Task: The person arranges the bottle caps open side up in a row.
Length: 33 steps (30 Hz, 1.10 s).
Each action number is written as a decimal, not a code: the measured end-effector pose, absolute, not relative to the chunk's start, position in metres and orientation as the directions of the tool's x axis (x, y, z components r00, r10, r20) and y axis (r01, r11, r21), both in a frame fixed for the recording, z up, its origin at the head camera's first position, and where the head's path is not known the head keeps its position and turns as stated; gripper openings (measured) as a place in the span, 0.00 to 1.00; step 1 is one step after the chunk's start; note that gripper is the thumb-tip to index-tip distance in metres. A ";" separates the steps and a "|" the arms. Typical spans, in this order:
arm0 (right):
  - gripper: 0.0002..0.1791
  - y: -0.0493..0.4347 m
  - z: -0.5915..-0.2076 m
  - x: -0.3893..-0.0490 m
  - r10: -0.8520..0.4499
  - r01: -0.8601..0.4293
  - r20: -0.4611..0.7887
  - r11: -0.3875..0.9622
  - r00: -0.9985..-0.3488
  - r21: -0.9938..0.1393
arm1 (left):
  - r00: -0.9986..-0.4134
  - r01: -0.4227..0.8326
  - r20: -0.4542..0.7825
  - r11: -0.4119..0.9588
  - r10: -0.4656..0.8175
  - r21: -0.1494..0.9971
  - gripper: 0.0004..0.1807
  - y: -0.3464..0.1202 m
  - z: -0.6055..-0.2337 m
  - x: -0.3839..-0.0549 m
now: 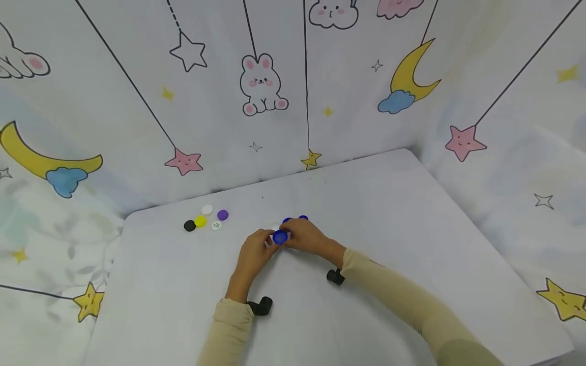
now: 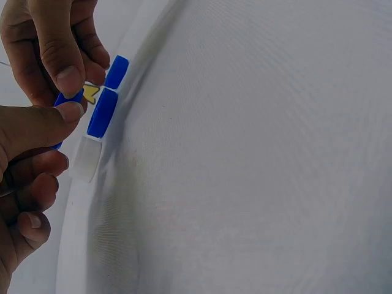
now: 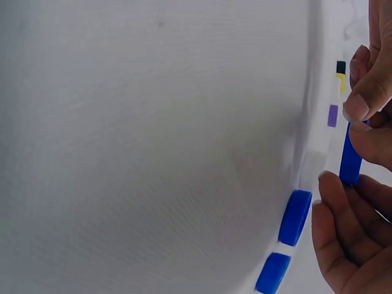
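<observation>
Near the middle of the table, both hands meet at a round blue bottle cap [image 1: 280,237], its hollow side facing the head camera. My left hand [image 1: 254,252] pinches its left edge between thumb and fingertips. From the other side, my right hand [image 1: 305,236] grips the right edge with thumb and fingers. Just beyond the hands, two more blue caps [image 2: 103,113] [image 3: 272,273] lie in a row on the table. A whitish cap [image 2: 87,159] continues this row on the left and is mostly hidden by the hands in the head view.
Left of the hands lies a loose group on the white table [image 1: 174,284]: a black cap [image 1: 189,225], a yellow cap [image 1: 200,221], a purple cap [image 1: 222,215], a white cap [image 1: 207,209] and a white disc with a dark mark [image 1: 216,225]. Patterned cloth [image 1: 220,127] rises behind.
</observation>
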State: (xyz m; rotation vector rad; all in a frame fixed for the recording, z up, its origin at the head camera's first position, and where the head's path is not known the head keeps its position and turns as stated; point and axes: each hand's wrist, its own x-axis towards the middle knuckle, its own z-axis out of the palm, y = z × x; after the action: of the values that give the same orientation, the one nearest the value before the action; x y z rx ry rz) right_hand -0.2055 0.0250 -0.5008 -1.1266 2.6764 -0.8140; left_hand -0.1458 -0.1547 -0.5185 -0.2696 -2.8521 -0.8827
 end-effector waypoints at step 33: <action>0.21 0.013 -0.510 -0.199 -0.710 -0.671 0.076 0.617 -0.700 -0.411 | -0.982 0.184 0.135 0.800 0.130 0.572 0.19 -0.160 -0.527 -0.149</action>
State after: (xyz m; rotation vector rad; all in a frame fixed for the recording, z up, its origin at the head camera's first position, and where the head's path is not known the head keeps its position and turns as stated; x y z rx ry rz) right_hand -0.1990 0.0133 -0.5098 -1.1736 2.7395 -0.6360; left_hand -0.1489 -0.1595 -0.5266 -0.2533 -2.8954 -0.9336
